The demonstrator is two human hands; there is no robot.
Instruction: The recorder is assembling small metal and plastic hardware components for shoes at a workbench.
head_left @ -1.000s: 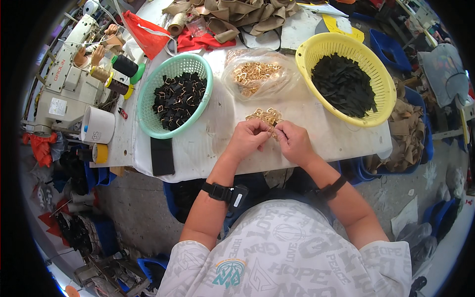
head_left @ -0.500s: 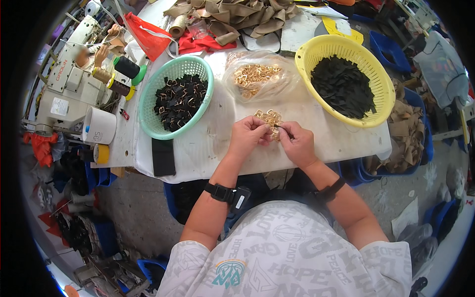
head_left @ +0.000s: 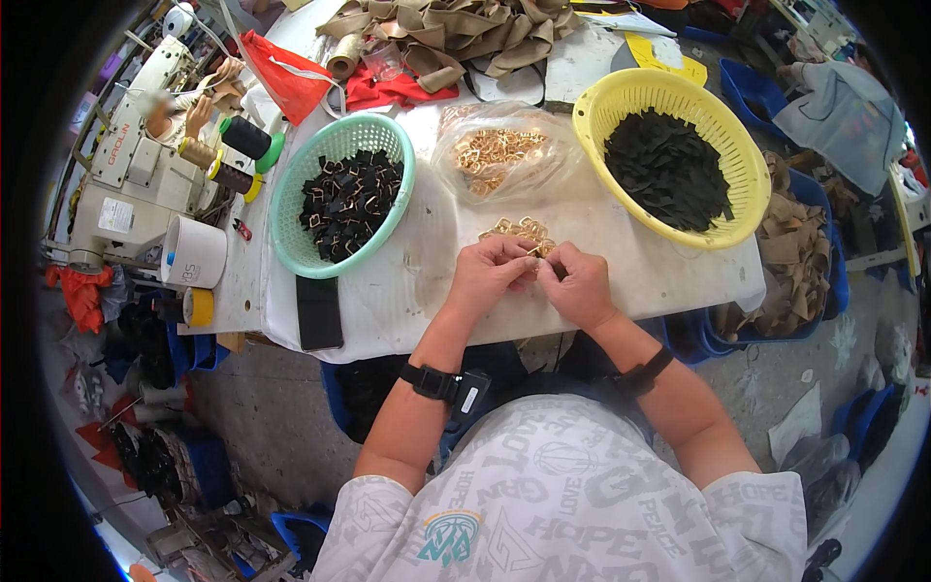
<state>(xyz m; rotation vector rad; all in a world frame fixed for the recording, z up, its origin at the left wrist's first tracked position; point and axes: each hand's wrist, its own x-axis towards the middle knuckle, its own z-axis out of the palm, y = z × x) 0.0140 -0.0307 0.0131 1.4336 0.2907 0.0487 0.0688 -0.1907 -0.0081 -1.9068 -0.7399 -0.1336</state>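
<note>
My left hand (head_left: 488, 275) and my right hand (head_left: 580, 287) meet fingertip to fingertip above the near part of the white-covered table (head_left: 407, 315). Both are closed in a pinch. A gold metal buckle ring (head_left: 536, 251) shows at the left fingertips. The small black fabric strip in my right fingers is mostly hidden by them. Just beyond the hands lies a loose pile of gold rings (head_left: 517, 229). To the left, a mint-green basket (head_left: 281, 233) holds black strips fitted with gold rings. At the right, a yellow basket (head_left: 754, 194) is filled with plain black strips.
A clear plastic bag (head_left: 560, 155) of gold rings lies between the baskets. A phone (head_left: 320, 315) rests at the table's front left. Brown fabric pieces (head_left: 456, 34) are heaped at the back. A sewing machine (head_left: 126, 194) and thread cones (head_left: 247, 138) stand left; another person's hand (head_left: 199, 114) is there.
My fingertips have drawn closer together over the ring and strip. The black strip, visible at my right fingertips before, is now mostly covered. The pile of rings shows slightly farther left.
</note>
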